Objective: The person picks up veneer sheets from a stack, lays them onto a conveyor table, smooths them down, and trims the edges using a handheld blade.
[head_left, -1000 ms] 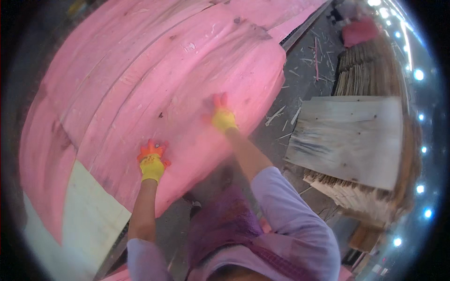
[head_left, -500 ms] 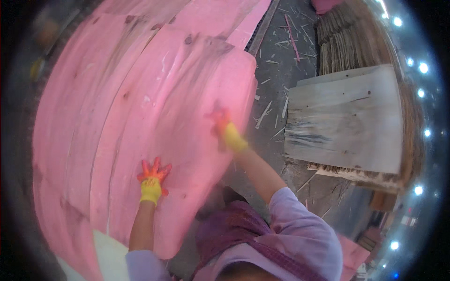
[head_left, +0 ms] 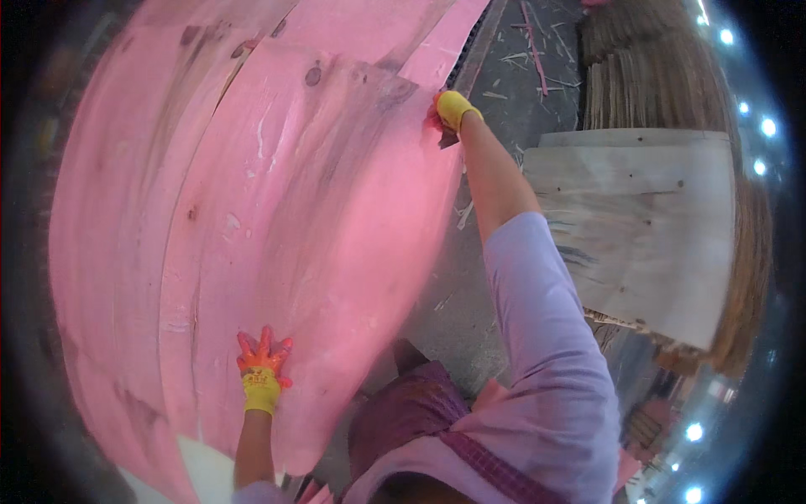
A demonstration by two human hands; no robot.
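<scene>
A wide pink veneer sheet (head_left: 277,235) fills the left, its right edge facing open floor (head_left: 457,286) before a plywood stack (head_left: 646,227), the right hand (head_left: 449,113) clamped on its far corner, the left hand (head_left: 263,363) pressed flat, fingers spread, near its lower edge.

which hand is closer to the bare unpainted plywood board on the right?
Right. The right hand grips the far right edge of the pink veneer sheet, just across a strip of floor from the bare plywood board. The left hand lies flat on the sheet's near part, much farther away.
</scene>
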